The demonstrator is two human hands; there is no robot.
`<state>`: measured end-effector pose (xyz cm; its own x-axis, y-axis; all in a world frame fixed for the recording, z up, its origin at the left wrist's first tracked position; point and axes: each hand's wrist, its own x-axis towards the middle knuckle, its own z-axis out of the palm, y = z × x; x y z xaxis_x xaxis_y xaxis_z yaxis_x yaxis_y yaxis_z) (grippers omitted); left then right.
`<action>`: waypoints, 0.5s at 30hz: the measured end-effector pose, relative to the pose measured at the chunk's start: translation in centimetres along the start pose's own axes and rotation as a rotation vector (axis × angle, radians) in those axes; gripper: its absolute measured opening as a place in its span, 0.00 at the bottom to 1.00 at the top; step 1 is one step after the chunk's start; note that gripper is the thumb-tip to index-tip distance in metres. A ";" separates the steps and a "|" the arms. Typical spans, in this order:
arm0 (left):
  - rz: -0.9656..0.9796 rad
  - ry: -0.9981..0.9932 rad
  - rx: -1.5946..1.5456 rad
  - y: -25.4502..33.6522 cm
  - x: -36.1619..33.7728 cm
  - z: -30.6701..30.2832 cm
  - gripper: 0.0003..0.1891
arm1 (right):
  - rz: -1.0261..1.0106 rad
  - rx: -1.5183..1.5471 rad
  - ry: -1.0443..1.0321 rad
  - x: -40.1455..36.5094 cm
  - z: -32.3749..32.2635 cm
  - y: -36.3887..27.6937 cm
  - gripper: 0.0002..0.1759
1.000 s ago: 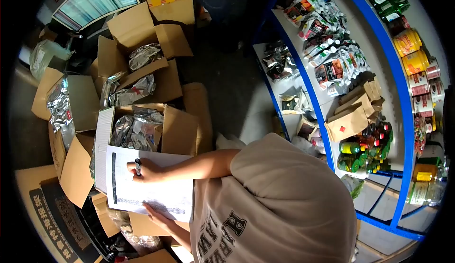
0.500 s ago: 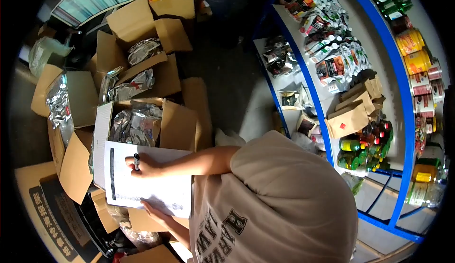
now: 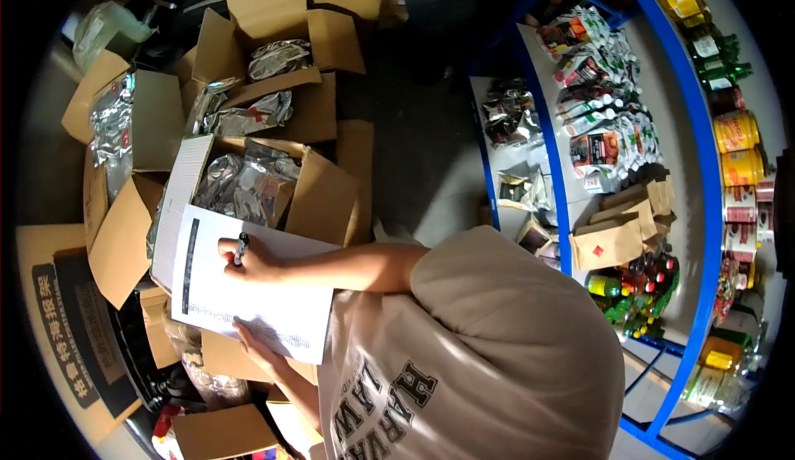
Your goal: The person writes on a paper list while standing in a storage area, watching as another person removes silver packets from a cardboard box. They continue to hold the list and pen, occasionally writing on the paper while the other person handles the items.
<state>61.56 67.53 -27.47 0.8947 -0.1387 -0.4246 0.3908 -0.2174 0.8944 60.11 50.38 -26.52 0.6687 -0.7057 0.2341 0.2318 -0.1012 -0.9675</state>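
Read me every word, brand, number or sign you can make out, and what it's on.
"HARVA" and "LAW": brown-grey T-shirt; smaller lettering unreadable.
"特海报架": brown cardboard carton with black printing; preceding characters unclear.
Too small or blurred: print on the white paper sheet, yellow tins, printed silver pouches. Other packaging text unreadable too.

Dark floor point(image 3: 414, 145) lies open between the cartons point(image 3: 327, 199) and the blue shelf rack point(image 3: 559, 203). Raised carton flaps point(image 3: 124, 240) crowd the paper's far side.
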 end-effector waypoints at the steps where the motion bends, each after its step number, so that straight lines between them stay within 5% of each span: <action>1: 0.020 -0.010 -0.020 -0.1 0.0 0.2 0.34 | -0.011 0.001 -0.003 0.0 -0.1 0.0 0.11; 15: 0.025 0.032 -0.062 -0.6 0.3 0.0 0.30 | 0.033 -0.007 -0.066 0.0 -0.4 -1.0 0.10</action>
<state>61.62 67.65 -28.18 0.9103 -0.1123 -0.3983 0.3801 -0.1535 0.9121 59.58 50.24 -25.62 0.7210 -0.6610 0.2081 0.2045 -0.0839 -0.9753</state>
